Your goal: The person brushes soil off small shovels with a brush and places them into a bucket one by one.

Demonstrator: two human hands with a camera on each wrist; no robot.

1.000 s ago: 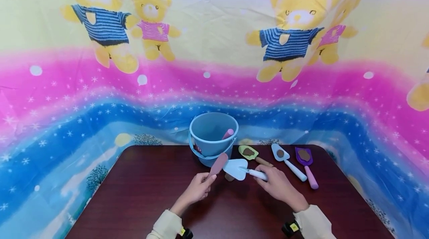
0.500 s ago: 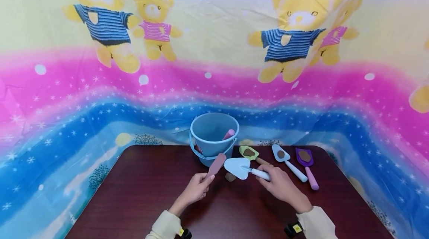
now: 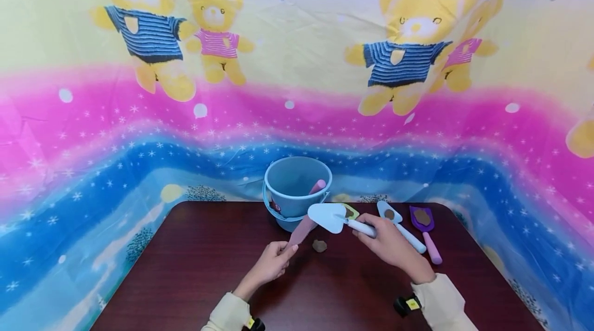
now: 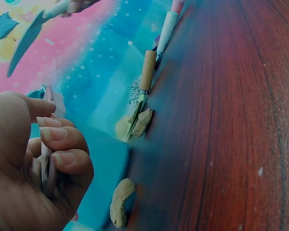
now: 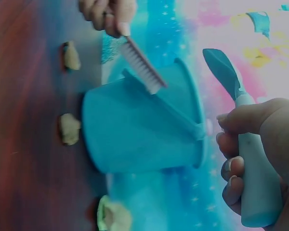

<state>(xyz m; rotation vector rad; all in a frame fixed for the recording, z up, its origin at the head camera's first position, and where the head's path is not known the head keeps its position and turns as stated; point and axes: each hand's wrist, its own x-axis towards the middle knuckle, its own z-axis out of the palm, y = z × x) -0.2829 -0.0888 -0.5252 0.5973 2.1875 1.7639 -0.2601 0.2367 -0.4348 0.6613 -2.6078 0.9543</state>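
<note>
My left hand [image 3: 270, 264] grips a pink brush [image 3: 301, 232], whose pale bristles show in the right wrist view. In my right hand [image 3: 387, 246] is a pale blue trowel [image 3: 327, 216], held by its handle [image 5: 260, 178] with the blade pointing left. From the head the blade overlaps the brush's far end; the right wrist view shows the two apart. Behind them stands a blue bucket [image 3: 290, 207] with a pink handle [image 3: 318, 186] sticking up inside. A brown lump [image 3: 319, 245] lies on the table in front of it; the right wrist view shows another lump [image 5: 71, 55].
Right of the bucket lies a green scoop [image 3: 353, 210] bearing a brown lump, partly covered by the trowel. Farther right are another pale blue trowel [image 3: 410, 238] and a purple shovel [image 3: 430, 225] with a pink handle, each with a lump. A printed curtain [image 3: 297, 119] hangs behind the table.
My right hand has raised the trowel, so its blade now overlaps the brush's far end and part of the green scoop. The lump below has come into full view. My left hand has hardly moved.
</note>
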